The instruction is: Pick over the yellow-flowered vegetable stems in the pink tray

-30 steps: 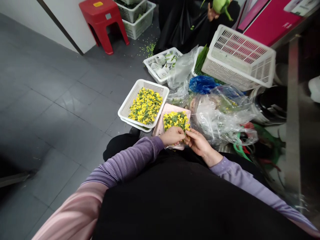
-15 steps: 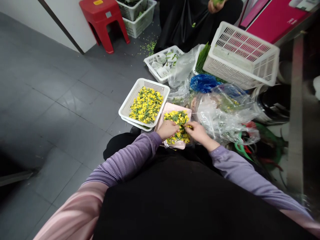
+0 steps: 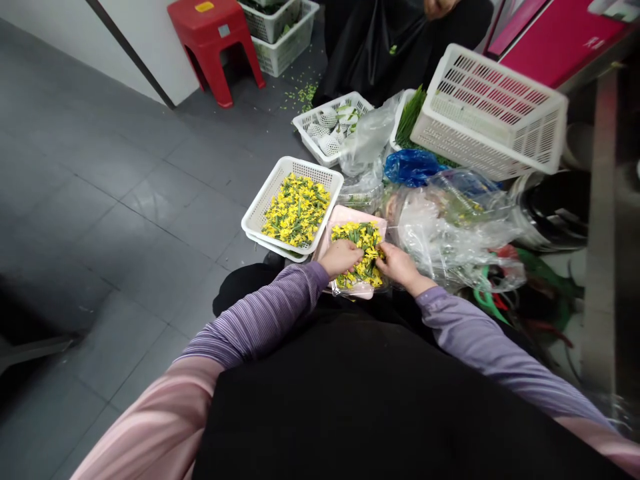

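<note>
Flower pile: yellow and green, in clear plastic on the pink tray, between the hands.
Left hand: fingers curled on the pile's left side; grip cannot be told.
Right hand: fingers bent at the pile's right edge; grip cannot be told.
White basket: left of the tray, holding yellow flowers.

Two bare hands: one left hand, one right hand. Two heaps of yellow flowers: one basket heap, one tray heap; single blooms are too many to count. One pink tray. White baskets: one flower basket, one basket of netted pieces (at least three), one large basket, and at least two stacked baskets. One red stool. One blue bag. One co-worker's hand.
</note>
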A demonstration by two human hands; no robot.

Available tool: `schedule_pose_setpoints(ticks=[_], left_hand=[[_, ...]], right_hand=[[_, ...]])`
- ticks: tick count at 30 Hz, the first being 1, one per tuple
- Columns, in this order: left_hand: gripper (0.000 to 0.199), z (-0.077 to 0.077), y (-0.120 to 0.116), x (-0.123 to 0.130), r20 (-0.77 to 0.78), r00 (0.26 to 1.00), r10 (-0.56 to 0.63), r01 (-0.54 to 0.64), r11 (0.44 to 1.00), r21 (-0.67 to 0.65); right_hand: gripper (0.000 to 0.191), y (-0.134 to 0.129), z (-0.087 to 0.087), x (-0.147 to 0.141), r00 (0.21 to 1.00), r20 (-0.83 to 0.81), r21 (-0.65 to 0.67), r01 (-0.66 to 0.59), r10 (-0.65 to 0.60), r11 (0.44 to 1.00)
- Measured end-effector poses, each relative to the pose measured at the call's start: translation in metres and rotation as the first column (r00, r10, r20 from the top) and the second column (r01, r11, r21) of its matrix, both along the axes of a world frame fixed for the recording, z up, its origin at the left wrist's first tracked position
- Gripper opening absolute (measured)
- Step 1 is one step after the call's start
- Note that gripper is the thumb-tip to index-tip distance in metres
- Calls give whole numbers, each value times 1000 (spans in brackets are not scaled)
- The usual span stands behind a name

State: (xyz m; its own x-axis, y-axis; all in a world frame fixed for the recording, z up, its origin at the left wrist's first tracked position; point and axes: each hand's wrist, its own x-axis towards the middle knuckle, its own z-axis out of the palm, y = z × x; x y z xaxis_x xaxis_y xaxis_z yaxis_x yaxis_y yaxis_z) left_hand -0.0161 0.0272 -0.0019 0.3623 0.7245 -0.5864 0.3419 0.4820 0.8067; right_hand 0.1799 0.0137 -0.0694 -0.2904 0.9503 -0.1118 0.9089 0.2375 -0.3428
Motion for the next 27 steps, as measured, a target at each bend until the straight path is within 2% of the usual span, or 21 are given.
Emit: schedule_pose_setpoints(ticks=[1, 3, 4, 5, 6, 8, 9, 11, 15, 18, 20, 22, 24, 27], left_hand=[[17, -1, 0, 0, 5, 1000, 0, 0, 1000, -2], [16, -4, 0, 0, -3, 1000, 11, -11, 1000, 4], [15, -5, 0, -1, -17, 1000, 17, -17, 1000, 16], [15, -7, 1, -1, -34, 999, 24, -23, 999, 38], [15, -9, 0, -2, -48, 998, 27, -24, 997, 70], [18, -11, 0, -2, -52, 998, 17, -10, 991, 131], [21, -12, -1, -1, -38, 999, 2, 4, 989, 148], [25, -9, -3, 1, 25, 998, -50, 46, 989, 140], [24, -1, -7, 5, 135, 979, -155, 146, 986, 80], [20, 0, -8, 4, 110, 970, -215, 204, 973, 103], [18, -2, -7, 2, 17, 983, -185, 177, 961, 212], [15, -5, -6, 0, -64, 994, -90, 107, 919, 380], [19, -5, -6, 0, -58, 996, -66, 86, 887, 454], [16, -2, -8, 2, 50, 978, -204, 178, 931, 319]], right_hand=[[22, 1, 1, -2, 998, -56, -10, 13, -13, 1000], [20, 4, 5, -7, 963, -231, -58, 127, -137, 990], [18, 5, 8, -8, 905, -353, -120, 209, -238, 971], [15, 6, 13, -9, 805, -481, -221, 273, -348, 936], [13, 7, 19, -9, 670, -589, -353, 288, -451, 890], [13, 7, 32, -8, 388, -696, -597, 153, -604, 787], [14, 6, 38, -8, 284, -702, -669, 53, -654, 741], [18, 1, 49, -9, 172, -680, -731, -93, -712, 676], [19, -11, 57, -17, 116, -661, -748, -183, -741, 638], [17, -16, 57, -21, 115, -668, -741, -196, -735, 643], [17, -18, 58, -21, 117, -672, -737, -203, -731, 645], [16, -19, 60, -20, 117, -676, -733, -207, -727, 648], [14, -19, 62, -20, 114, -683, -727, -201, -722, 656], [13, -21, 65, -21, 118, -689, -722, -198, -715, 663]])
